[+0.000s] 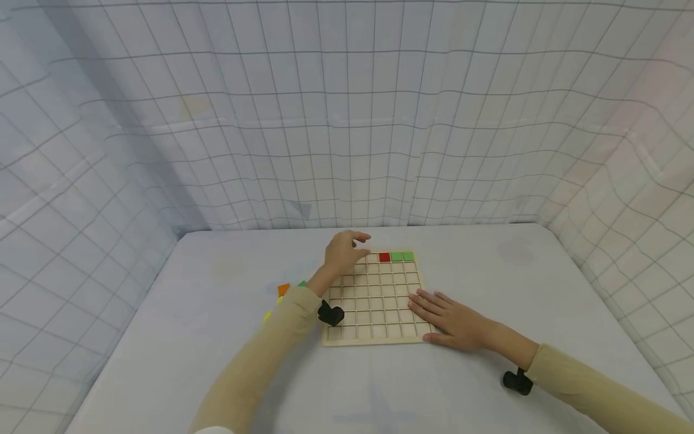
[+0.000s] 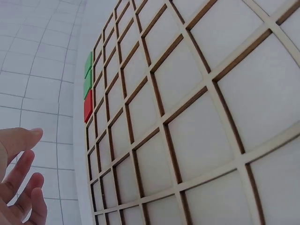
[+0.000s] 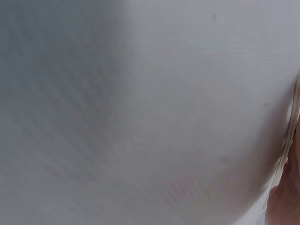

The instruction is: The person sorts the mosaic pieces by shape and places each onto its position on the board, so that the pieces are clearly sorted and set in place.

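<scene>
A wooden grid board [image 1: 374,342] with square cells lies on the white table. Along its far edge, toward the right corner, sit a red tile [image 1: 384,257] and two green tiles [image 1: 402,256] in a row. My left hand [image 1: 343,250] hovers at the board's far left corner, thumb and fingers apart and loosely bent. No object shows between those fingers [image 2: 21,180] in the left wrist view. My right hand [image 1: 455,322] rests on the board's right edge with straight fingers, palm down. Only part of it [image 3: 283,201] appears at the right wrist view's border.
Left of the board, partly behind my left forearm, lie an orange tile [image 1: 284,290], a green tile [image 1: 302,283] and some yellow tiles [image 1: 267,316]. Black wrist cameras [image 1: 331,314] sit on both wrists. Grid-patterned white curtains [image 1: 352,138] stand behind the table and at its sides.
</scene>
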The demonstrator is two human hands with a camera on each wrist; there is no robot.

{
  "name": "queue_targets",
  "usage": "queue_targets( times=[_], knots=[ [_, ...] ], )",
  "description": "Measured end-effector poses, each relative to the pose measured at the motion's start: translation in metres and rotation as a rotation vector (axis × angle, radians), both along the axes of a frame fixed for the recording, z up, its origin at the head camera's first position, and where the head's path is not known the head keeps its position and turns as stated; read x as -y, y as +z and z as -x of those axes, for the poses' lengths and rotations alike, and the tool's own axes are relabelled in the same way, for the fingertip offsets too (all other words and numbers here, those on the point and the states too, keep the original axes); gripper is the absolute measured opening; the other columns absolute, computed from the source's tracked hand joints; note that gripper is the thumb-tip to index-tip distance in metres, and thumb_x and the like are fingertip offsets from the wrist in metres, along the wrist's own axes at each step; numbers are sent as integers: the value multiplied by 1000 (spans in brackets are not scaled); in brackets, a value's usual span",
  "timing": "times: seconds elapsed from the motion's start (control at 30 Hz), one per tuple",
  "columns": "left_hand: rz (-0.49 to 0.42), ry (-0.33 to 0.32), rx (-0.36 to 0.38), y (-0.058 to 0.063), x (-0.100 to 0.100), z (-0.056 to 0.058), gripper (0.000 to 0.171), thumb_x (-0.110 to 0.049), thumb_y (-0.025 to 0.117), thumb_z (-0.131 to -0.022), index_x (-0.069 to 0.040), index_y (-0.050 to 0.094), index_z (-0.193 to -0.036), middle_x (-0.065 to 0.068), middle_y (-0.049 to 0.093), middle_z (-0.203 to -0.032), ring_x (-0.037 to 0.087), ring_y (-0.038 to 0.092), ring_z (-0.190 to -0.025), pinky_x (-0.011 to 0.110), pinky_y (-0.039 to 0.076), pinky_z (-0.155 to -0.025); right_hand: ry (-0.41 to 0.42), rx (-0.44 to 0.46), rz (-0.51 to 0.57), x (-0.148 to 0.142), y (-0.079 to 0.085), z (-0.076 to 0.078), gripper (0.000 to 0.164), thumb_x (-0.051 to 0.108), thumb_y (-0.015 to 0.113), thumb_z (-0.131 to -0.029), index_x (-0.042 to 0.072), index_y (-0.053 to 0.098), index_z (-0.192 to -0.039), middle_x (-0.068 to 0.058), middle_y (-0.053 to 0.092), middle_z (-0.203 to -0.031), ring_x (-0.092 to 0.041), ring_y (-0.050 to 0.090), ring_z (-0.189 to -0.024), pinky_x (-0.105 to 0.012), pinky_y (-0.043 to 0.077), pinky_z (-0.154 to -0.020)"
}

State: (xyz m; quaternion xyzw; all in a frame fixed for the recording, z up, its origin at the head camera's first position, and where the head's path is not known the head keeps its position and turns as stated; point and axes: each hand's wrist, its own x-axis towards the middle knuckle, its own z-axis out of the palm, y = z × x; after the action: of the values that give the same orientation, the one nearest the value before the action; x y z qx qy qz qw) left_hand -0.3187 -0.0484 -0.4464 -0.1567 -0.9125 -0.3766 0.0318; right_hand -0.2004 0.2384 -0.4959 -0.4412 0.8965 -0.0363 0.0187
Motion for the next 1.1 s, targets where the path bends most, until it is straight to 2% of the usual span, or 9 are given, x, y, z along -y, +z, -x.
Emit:
queue_targets(
  times=[0.2, 0.57, 0.67, 0.87, 1.1],
  knots=[
    [-2, 39, -18, 5, 15, -5, 33, -17, 74, -84, -14, 71, -116, 5, 70, -113, 27, 63, -99, 36, 51, -70, 23, -21, 29, 0, 1, -1, 68, 46, 43, -100, 7, 25, -153, -12, 24, -159, -34, 24, -145, -20, -16, -116],
    [-17, 98, -47, 9, 45, -20, 33, -16, 75, -82, -14, 71, -115, 6, 70, -110, 25, 62, -96, 36, 50, -69, 28, -37, 33, 0, -1, -1, 68, 46, 43, -100, 7, 25, -152, -13, 25, -158, -34, 24, -145, -21, -16, -115],
    [-10, 105, -39, 7, 51, -24, 33, -16, 76, -82, -15, 72, -114, 5, 71, -109, 24, 62, -95, 34, 50, -69, 30, -29, 45, 0, -1, -1, 68, 46, 43, -100, 6, 25, -152, -13, 25, -159, -34, 23, -145, -21, -16, -116],
    [-5, 75, -46, 2, 62, -36, 32, -14, 76, -82, -12, 72, -113, 7, 71, -110, 26, 61, -94, 33, 50, -67, 28, -24, 53, -1, -2, -1, 68, 44, 44, -100, 6, 23, -153, -14, 24, -159, -35, 22, -145, -21, -15, -116],
    [14, 84, -30, -6, 71, -48, 32, -14, 75, -82, -13, 72, -113, 6, 71, -108, 25, 61, -94, 30, 49, -64, 30, -15, 53, 0, 1, -2, 68, 44, 44, -100, 5, 24, -152, -14, 25, -158, -36, 24, -145, -20, -15, -116]
  ],
)
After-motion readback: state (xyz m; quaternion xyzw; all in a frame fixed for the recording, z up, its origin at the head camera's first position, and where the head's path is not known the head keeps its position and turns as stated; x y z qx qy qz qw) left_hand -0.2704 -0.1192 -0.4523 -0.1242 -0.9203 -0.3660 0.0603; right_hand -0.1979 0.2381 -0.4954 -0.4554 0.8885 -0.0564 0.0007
